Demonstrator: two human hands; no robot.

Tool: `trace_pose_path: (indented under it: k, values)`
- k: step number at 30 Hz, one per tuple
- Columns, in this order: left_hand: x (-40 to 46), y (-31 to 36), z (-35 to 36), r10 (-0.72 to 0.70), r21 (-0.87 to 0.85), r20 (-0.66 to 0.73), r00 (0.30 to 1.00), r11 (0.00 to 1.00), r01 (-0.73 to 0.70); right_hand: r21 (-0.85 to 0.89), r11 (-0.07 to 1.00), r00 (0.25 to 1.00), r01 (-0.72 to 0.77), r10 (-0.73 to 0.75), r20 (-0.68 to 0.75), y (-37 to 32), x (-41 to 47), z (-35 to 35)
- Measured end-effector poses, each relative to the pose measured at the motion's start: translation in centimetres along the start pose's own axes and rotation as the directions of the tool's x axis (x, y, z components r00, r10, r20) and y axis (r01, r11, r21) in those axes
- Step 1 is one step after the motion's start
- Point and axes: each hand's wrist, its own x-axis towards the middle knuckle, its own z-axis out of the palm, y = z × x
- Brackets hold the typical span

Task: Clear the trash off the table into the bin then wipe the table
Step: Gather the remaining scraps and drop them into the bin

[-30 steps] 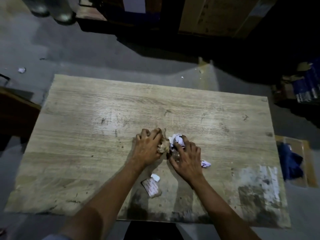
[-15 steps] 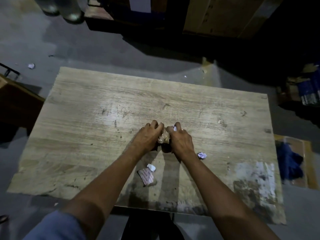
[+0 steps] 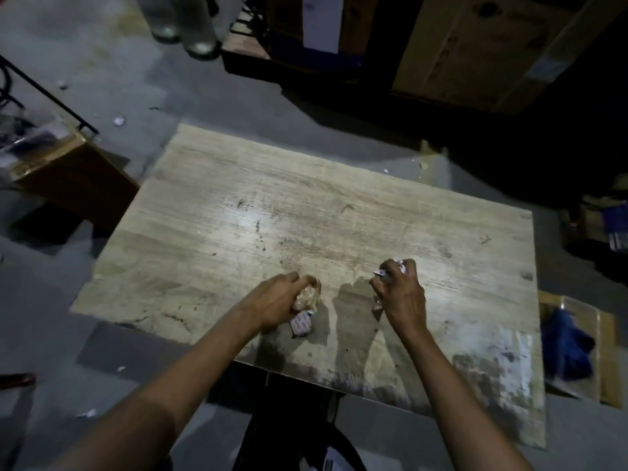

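Note:
My left hand (image 3: 275, 302) grips a crumpled tan wrapper (image 3: 308, 296) just above the worn wooden table (image 3: 238, 212). A small printed packet (image 3: 300, 326) lies on the table right below that hand. To the right, my right hand (image 3: 401, 294) is curled round crumpled white paper (image 3: 396, 266), which pokes out past the fingers. The two hands are apart, near the table's front middle. A blue cloth (image 3: 565, 348) lies in a cardboard box off the table's right edge. I cannot see a bin for certain.
A brown box (image 3: 68, 171) with wire and clear plastic stands on the floor at the left. Large cardboard boxes (image 3: 475, 45) and glass bottles (image 3: 190, 25) sit beyond the table. Paper scraps (image 3: 119, 121) dot the grey floor.
My hands, which were together over the trash pile, have pulled apart, each holding a wad. The right hand moved right with the white paper. The small white scrap at the right is gone from the table.

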Motion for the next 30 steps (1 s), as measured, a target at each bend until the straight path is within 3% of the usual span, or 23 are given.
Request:
trace_pose_path:
  k: [4,9,15,21,26,30]
  values:
    - [-2.6,1.2,2.8,-0.077,0.126,0.052,0.996,0.990,0.070,-0.025,0.996,0.993,-0.086,0.084,-0.080,3.2,-2.5,-0.6]
    - [-1.7,3.2,5.7,-0.175,0.152,0.031,0.984,0.974,0.168,-0.022,0.992,0.982,-0.126,0.128,0.141,5.5,-3.8,2.3]
    - [-1.7,3.4,8.0,-0.260,0.136,-0.091,0.961,0.953,0.271,-0.115,0.985,0.980,-0.131,0.146,0.134,5.5,-3.7,3.8]
    - [-1.0,4.4,7.1,-0.338,-0.005,-0.117,0.934,0.941,0.340,-0.136,0.987,0.983,-0.090,0.110,0.148,3.9,-4.0,4.8]
    - [-0.8,4.3,5.6,-0.318,-0.117,-0.083,0.945,0.944,0.307,-0.150,0.985,0.953,0.080,-0.031,0.302,0.6,-6.4,6.2]
    - [-1.2,3.3,4.6,-0.303,-0.249,-0.037,0.952,0.926,0.285,0.015,0.998,0.957,-0.059,0.052,0.287,0.3,-6.7,5.8]
